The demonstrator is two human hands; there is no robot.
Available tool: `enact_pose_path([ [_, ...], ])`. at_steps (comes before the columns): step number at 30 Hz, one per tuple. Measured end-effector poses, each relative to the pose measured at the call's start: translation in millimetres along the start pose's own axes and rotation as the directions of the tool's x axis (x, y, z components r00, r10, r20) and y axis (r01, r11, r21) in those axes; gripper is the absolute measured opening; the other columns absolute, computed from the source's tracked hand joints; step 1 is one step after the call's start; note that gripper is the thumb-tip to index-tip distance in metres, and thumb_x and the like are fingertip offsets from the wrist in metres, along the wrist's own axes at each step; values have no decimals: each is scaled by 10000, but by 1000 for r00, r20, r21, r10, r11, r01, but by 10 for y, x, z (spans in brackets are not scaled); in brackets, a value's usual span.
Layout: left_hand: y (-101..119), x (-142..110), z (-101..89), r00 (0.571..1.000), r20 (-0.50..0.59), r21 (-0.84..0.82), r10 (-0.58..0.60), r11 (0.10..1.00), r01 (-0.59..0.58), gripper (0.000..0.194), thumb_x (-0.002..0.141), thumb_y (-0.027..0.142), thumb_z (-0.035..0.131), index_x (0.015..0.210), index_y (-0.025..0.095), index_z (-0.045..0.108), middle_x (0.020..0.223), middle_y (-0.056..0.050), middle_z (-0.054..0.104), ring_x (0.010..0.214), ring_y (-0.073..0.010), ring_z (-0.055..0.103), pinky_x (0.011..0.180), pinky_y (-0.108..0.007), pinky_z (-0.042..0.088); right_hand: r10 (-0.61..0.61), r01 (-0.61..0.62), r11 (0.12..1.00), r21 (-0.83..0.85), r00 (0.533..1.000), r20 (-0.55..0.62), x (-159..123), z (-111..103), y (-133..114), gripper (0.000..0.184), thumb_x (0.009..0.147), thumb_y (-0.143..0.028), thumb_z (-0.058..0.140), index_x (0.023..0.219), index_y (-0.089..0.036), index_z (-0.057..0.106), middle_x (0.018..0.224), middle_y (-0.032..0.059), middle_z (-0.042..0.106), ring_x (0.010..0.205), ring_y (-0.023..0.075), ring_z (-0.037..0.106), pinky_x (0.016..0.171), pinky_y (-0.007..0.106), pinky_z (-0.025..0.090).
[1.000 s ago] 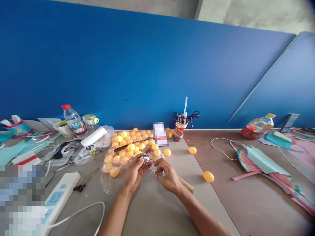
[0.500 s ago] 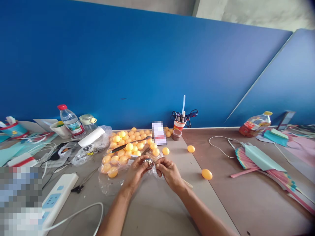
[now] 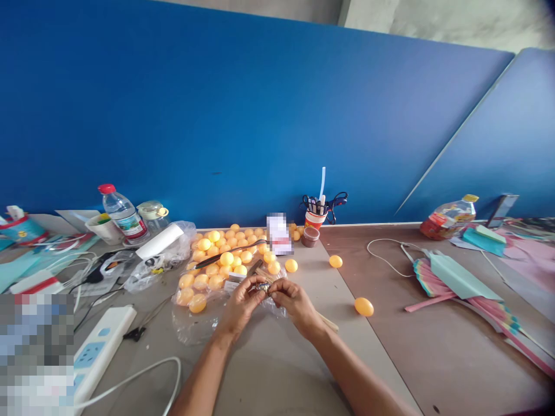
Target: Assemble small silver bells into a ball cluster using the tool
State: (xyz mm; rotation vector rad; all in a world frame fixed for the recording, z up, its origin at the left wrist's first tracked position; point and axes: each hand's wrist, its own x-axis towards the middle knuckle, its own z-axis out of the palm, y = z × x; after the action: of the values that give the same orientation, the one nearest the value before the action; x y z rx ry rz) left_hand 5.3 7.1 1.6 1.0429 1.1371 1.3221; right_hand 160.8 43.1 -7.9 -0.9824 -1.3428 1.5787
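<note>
Between the fingertips of my left hand [image 3: 243, 303] is a small shiny silvery object [image 3: 262, 286]; its kind does not show. My right hand [image 3: 291, 300] is closed in a pinch against its right side, and what those fingertips grip is hidden. Just beyond the hands lie many orange balls [image 3: 215, 282], partly in a clear plastic bag [image 3: 195, 323]. A long black-handled tool [image 3: 229, 253] rests across the balls. Pale wooden sticks [image 3: 328, 322] stick out beneath my right hand.
A white power strip [image 3: 104, 341] and cables lie at left, near a red-capped bottle [image 3: 124, 214]. A cup of pens [image 3: 315, 218] stands at the blue partition [image 3: 260, 115]. Loose orange balls [image 3: 363, 307], a pink and teal folded item [image 3: 468, 283] and an oil bottle [image 3: 448, 218] are rightward.
My right hand has moved left, bringing its fingertips up against the silvery object. The object has turned in my left fingers and now shows less of its face.
</note>
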Motion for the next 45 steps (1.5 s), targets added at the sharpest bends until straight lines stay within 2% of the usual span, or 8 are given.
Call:
enact_pose_path([
  [6,8,13,4,999,23,109,30,994,-32,278,739,368,710,958,202,669,973,-61,689,902,-221,626,823,-329,483,92,-92,996,16,996,0,-11,6,-60,104,654,-253,653,708,-169,624,577,-38,549,558,106,458,556,240,326],
  [15,-48,33,-17,997,56,202,55,977,-65,288,767,382,687,1002,216,669,982,-57,693,864,-213,625,787,-318,481,135,-137,987,84,990,28,-22,-7,-121,112,621,-220,651,658,-170,558,531,-43,573,532,103,501,577,246,350],
  [22,-142,36,-35,997,46,262,56,963,-66,351,784,443,662,1039,203,640,903,-56,691,783,-200,613,737,-305,468,105,-105,994,22,994,-7,-16,12,-105,123,644,-243,640,668,-173,541,549,-26,601,566,126,538,610,265,384],
  [30,-117,23,3,995,39,313,87,945,-94,370,793,473,640,1040,199,627,893,-45,684,772,-199,626,727,-306,473,67,-69,995,-69,997,-30,4,-10,9,83,691,-236,599,702,-176,543,593,-8,633,587,138,553,613,270,401],
  [45,-247,45,7,991,10,321,132,938,-128,269,793,363,663,1015,211,661,917,-52,692,794,-203,632,756,-316,490,72,-82,991,-101,992,-99,18,39,36,76,657,-207,564,665,-197,489,541,-22,600,558,140,539,560,255,372],
])
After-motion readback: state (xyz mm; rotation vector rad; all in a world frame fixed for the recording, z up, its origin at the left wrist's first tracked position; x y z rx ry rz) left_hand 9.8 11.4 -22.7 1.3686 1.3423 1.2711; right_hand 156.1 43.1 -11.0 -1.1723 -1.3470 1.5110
